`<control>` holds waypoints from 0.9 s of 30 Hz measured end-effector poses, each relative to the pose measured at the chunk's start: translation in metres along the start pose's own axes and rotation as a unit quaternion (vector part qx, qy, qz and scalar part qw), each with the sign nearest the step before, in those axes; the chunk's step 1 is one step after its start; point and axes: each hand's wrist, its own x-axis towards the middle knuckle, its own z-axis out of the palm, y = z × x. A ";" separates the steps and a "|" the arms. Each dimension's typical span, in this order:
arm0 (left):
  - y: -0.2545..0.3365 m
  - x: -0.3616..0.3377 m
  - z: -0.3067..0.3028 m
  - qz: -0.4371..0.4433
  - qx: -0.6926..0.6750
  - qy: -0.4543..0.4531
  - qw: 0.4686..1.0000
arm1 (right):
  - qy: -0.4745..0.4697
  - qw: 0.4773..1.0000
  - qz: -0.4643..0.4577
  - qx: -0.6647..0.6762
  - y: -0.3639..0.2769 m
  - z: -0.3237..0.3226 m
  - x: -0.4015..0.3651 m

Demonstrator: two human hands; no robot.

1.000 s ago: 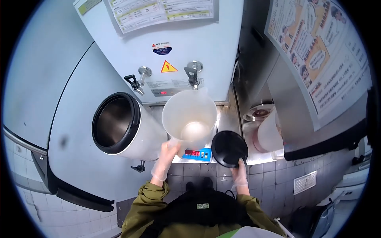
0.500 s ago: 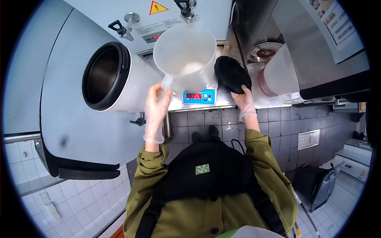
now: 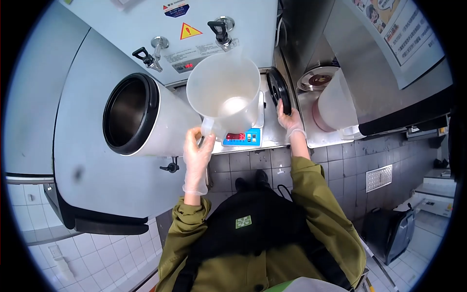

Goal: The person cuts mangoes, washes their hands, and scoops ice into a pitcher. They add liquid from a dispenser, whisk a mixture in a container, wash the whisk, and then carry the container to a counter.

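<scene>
A large translucent plastic measuring jug point(image 3: 221, 92) is at the blue digital scale point(image 3: 253, 137), partly covering it. My gloved left hand point(image 3: 198, 148) is closed at the jug's handle point(image 3: 209, 127), thumb and fingers on either side. The scale's red display is lit and seems to read 35. In my gloved right hand point(image 3: 292, 121) is a round black lid point(image 3: 278, 90), tipped up on edge to the right of the scale. To the left, a white insulated barrel point(image 3: 172, 114) with a black rim stands uncovered, its dark inside showing.
Behind the jug is a white water boiler with two taps, one point(image 3: 220, 33) close above the jug's rim. A second translucent jug point(image 3: 338, 104) stands on the right, beside stacked metal lids point(image 3: 316, 79). The counter's front edge borders a tiled floor point(image 3: 335, 168).
My right hand has turned the black lid from facing up to nearly on edge. My left hand stays at the jug's handle. The scale's reading is different, and the whole view has shifted.
</scene>
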 end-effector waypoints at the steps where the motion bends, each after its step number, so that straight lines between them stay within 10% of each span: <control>1: 0.003 -0.002 0.000 -0.001 0.004 -0.009 1.000 | -0.007 1.000 -0.008 0.004 -0.004 0.004 0.009; 18: 0.010 -0.001 0.006 0.029 -0.005 -0.064 0.998 | -0.036 0.988 -0.066 0.132 -0.023 0.086 0.066; 27: 0.001 -0.006 0.001 0.015 -0.002 -0.058 0.998 | -0.030 0.994 -0.068 -0.081 -0.012 0.066 0.043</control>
